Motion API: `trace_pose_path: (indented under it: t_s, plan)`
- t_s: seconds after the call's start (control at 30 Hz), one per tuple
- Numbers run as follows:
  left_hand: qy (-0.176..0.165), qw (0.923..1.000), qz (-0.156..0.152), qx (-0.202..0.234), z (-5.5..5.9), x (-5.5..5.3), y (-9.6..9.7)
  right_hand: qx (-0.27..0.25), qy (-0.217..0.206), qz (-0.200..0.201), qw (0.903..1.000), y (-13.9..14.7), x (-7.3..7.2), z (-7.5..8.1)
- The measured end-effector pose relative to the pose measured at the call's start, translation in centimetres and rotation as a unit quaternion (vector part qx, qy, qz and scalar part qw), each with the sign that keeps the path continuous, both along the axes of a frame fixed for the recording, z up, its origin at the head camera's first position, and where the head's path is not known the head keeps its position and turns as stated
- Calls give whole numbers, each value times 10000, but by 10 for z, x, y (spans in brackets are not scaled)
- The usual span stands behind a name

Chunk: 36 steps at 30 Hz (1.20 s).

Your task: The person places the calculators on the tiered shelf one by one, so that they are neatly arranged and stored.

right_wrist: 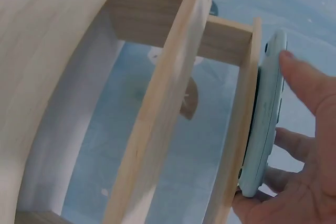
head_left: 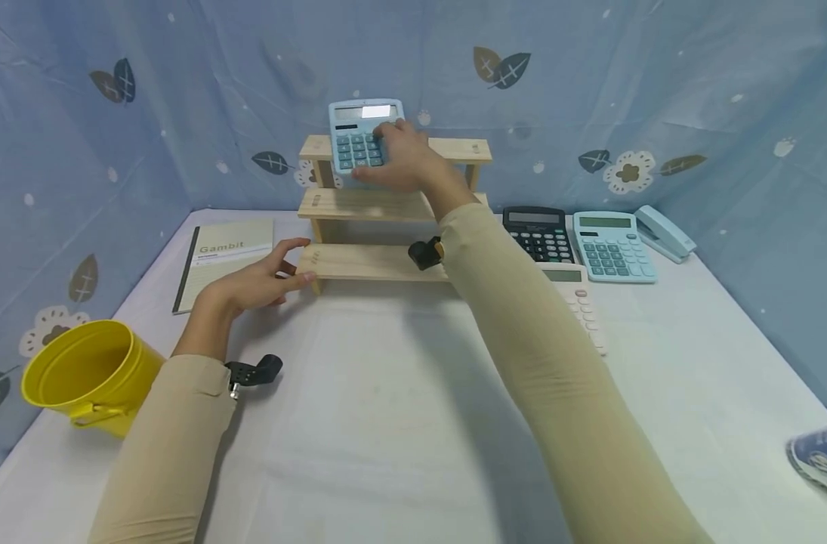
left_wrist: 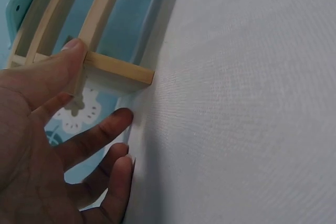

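Observation:
At the top of a three-step wooden shelf rack (head_left: 379,261), a light blue calculator (head_left: 348,143) leans back, its lower part in front of the top board (head_left: 454,147). My right hand (head_left: 402,159) grips it by the right side and lower edge. From the side, the right wrist view shows the calculator (right_wrist: 265,114) close against the top board's front edge, with my fingers (right_wrist: 304,80) at its face and bottom. Low on the left, my left hand (head_left: 260,279) pinches the end of the bottom board, thumb (left_wrist: 63,64) at its front corner and the other fingers spread.
Right of the rack lie a black calculator (head_left: 537,227), a pale pink one (head_left: 583,302), another light blue one (head_left: 613,249) and a light blue stapler-like object (head_left: 664,233). A notebook (head_left: 226,253) and yellow bucket (head_left: 90,370) are left. A blue object (head_left: 821,457) sits far right.

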<state>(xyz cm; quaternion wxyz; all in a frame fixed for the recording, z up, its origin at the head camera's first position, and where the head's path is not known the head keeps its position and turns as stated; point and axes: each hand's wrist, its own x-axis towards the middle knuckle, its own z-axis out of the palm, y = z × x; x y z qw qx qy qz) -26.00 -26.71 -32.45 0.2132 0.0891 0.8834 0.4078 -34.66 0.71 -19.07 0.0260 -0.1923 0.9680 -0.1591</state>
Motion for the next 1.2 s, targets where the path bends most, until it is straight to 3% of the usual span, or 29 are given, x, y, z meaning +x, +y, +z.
trace_pose_path:
  t_s: [0.2,0.33,0.57,0.7,0.93,1.2]
  plan:
    - [9,10000,-20,-33,-1,-1,-2,-377,208,-266,9987,-7,-2,-7]
    - [-39,9998,15,-185,-4,2,-6,-647,259,-235,9973,-15,-1,-15]
    - [21,9999,41,-110,-6,-1,-3,-468,256,-147,9985,-15,-4,-17]
    - [35,10000,54,-65,-4,-4,1,-521,197,-328,9979,-14,-3,-15]
    - [53,9999,110,23,-4,-1,-3,-512,257,-780,9953,-31,2,-15]
    - [54,10000,56,54,-4,-2,1,-597,212,-856,9943,-28,1,-17]
